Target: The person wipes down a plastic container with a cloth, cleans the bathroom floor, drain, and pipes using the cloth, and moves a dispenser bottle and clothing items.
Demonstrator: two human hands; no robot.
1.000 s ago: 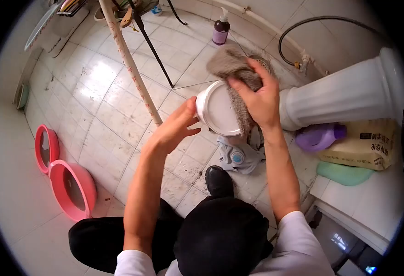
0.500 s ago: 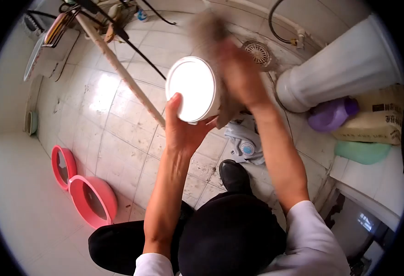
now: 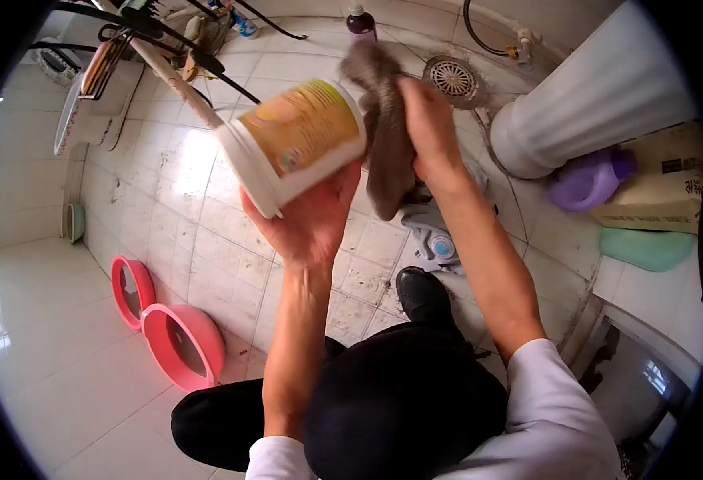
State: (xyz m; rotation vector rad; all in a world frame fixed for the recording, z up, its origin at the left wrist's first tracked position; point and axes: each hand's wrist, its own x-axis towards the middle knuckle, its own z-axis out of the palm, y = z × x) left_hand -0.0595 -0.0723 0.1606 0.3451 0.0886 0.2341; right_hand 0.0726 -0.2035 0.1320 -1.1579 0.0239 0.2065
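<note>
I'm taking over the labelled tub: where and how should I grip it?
Probably the upper side wall of the tub, from above: it is tipped sideways, that round wall is uncovered, the left hand supports it underneath, and the cloth is by its narrower end.

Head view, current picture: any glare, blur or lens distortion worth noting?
Head view: bright glare on the floor tiles; slight blur on the tub and cloth, while the drain grate looks crisper; wide-angle bending, black corners.

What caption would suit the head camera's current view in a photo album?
Left hand cradling a tilted, labelled tub, right hand gripping a brown cloth over a tiled floor.
</note>
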